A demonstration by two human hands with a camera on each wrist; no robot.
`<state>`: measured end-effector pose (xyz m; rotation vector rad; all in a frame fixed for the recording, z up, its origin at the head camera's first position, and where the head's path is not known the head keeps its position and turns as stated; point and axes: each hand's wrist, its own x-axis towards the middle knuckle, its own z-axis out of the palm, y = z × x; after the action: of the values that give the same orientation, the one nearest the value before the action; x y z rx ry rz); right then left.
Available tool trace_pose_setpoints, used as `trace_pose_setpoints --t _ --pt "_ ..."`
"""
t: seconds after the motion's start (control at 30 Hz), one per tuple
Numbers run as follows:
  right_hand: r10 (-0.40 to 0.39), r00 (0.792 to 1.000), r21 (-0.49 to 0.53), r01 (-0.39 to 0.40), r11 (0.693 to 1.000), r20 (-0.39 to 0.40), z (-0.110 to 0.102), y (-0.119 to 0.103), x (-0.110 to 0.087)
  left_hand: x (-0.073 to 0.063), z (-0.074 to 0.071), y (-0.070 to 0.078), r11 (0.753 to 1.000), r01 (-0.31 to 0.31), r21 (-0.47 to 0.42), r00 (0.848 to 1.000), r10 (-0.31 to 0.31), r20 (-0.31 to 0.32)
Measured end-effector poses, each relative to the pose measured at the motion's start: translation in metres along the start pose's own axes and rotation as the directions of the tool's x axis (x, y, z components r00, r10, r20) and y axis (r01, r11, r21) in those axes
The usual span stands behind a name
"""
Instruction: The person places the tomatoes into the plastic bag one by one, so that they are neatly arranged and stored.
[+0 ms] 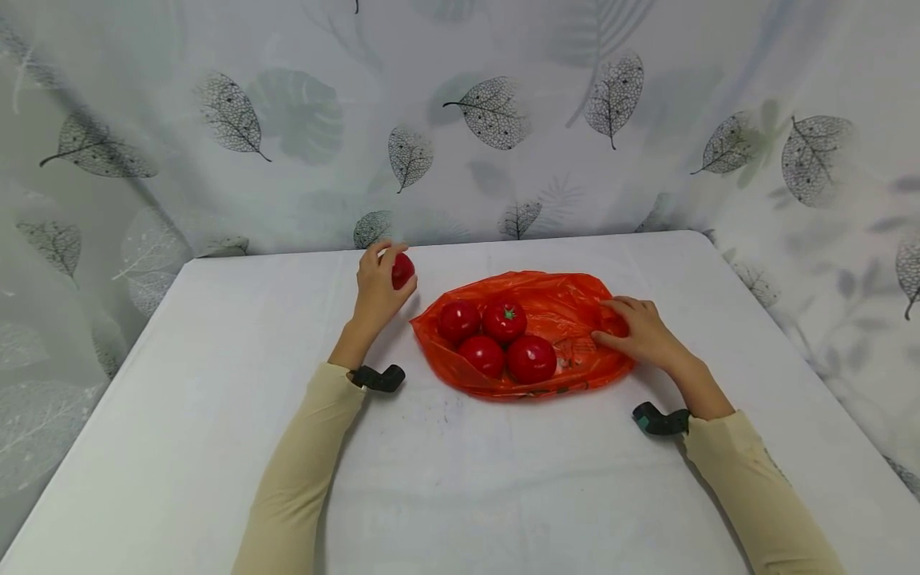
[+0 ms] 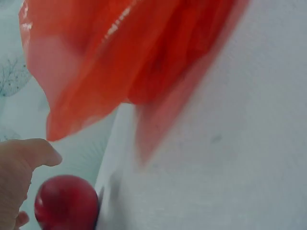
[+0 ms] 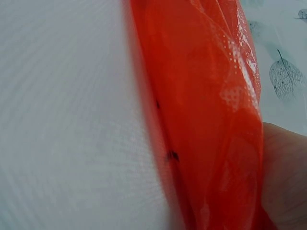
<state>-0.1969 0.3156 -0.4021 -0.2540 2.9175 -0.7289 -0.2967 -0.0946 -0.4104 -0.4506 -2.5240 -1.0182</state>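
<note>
At the back of the table, left of the bag, my left hand (image 1: 378,281) reaches round a red tomato (image 1: 402,271), fingers above it. The left wrist view shows a gap between the thumb (image 2: 45,152) and that tomato (image 2: 66,202), which sits on the table. Several more tomatoes (image 1: 531,358) lie in the left part of an open orange-red plastic bag (image 1: 561,289). At the bag's right end, my right hand (image 1: 641,331) has fingers and thumb round a rounded red thing (image 1: 616,323), partly covered. The bag's wall (image 3: 211,124) hides the right fingertips in the right wrist view.
A white cloth covers the table (image 1: 467,479), whose back edge lies just behind the left hand. A leaf-patterned curtain (image 1: 460,120) hangs behind and along the sides. Dark wrist cameras (image 1: 381,378) are strapped to both wrists.
</note>
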Motion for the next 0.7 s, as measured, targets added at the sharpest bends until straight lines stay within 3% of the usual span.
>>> trace_pose_setpoints --t 0.3,0.7 --pt "-0.008 1.000 0.001 0.008 1.000 -0.005 -0.001 -0.001 0.001 -0.005 0.004 -0.012 0.996 0.091 -0.012 0.994 -0.090 0.055" --pt "-0.001 1.000 -0.005 0.001 1.000 -0.005 0.001 -0.001 0.000 -0.005 0.004 -0.019 0.995 0.068 -0.074 0.997 -0.064 0.050"
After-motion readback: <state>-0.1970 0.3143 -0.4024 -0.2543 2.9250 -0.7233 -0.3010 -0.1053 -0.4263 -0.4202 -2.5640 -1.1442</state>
